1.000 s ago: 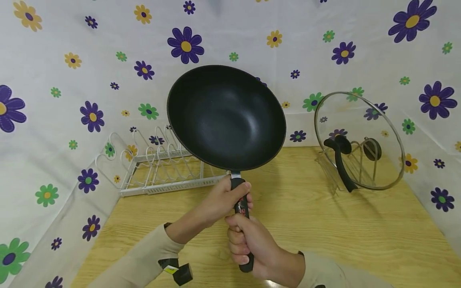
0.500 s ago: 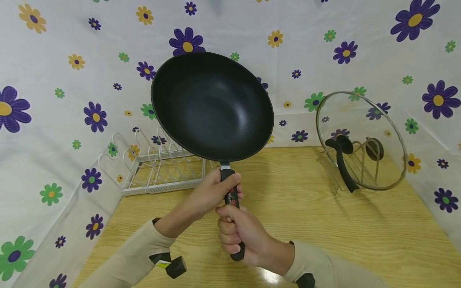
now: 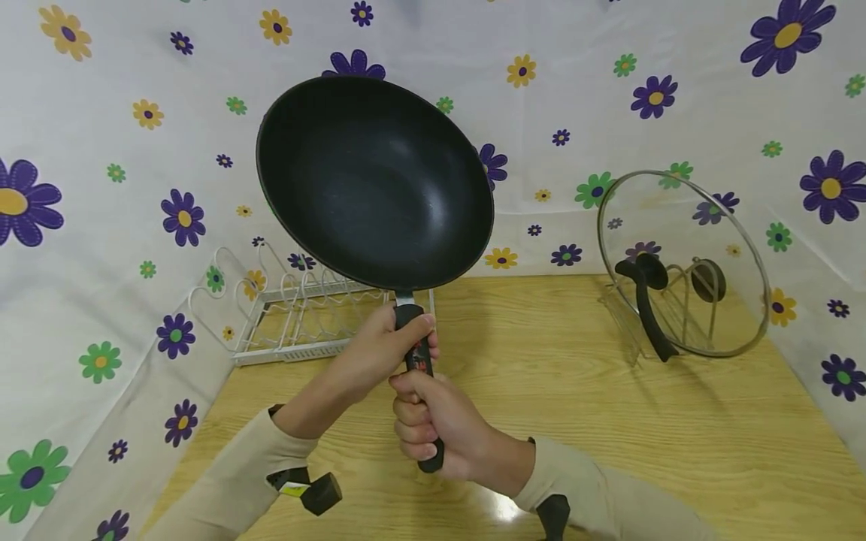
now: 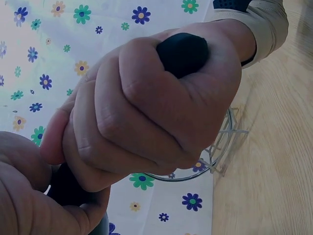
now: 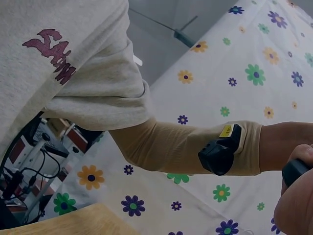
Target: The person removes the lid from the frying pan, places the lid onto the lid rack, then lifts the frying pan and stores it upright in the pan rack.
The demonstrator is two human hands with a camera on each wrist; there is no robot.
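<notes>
1. Wok (image 3: 374,180) first: I see one black pan, lifted clear of the wooden table (image 3: 609,421), tilted so its dark inside faces the head camera, above and just in front of the white wire rack (image 3: 298,315).
2. Its one long black handle (image 3: 418,376) points down toward me, and I judge the stacked two-handed grip is there to steady a heavy pan held out at arm's length.
3. My left hand (image 3: 379,353) is wrapped round the upper handle, close under the bowl, thumb along the top.
4. My right hand (image 3: 433,428) is curled tight round the lower end; the left wrist view shows its knuckles (image 4: 146,107) closed over the handle tip.
5. Two beige sleeves, one wrist camera on each.
6. One glass lid (image 3: 683,263) stands on edge in its own stand (image 3: 632,330) at the right, well apart from the wok, presumably parked upright to save room.
7. Flowered cloth (image 3: 101,188) hangs behind.
</notes>
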